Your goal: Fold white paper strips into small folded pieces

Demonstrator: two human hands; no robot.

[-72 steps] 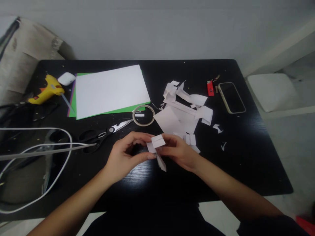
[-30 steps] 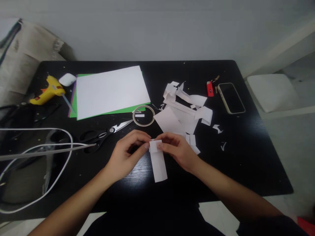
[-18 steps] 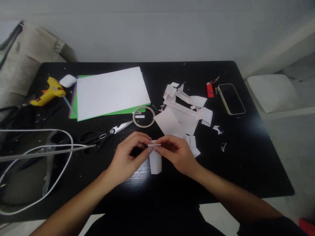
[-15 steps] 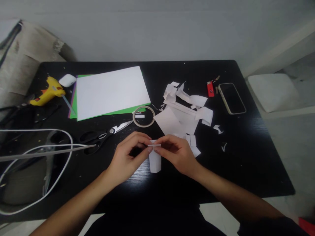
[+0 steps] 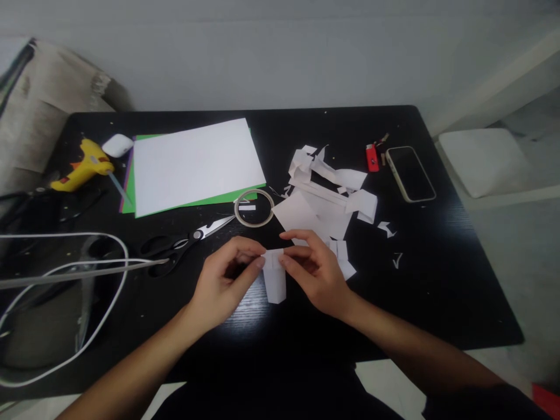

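On black table (image 5: 437,291), two hands, left hand (image 5: 223,286), right hand (image 5: 315,274), pinching one folded paper piece (image 5: 275,280).

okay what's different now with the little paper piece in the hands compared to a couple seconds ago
Both hands, left and right, kept hold of the small white paper piece. Earlier it was lifted and turned between the fingertips; it has since come down to stand on the black table, pinched at its folded top. The scissors, tape roll and paper scraps stayed put.
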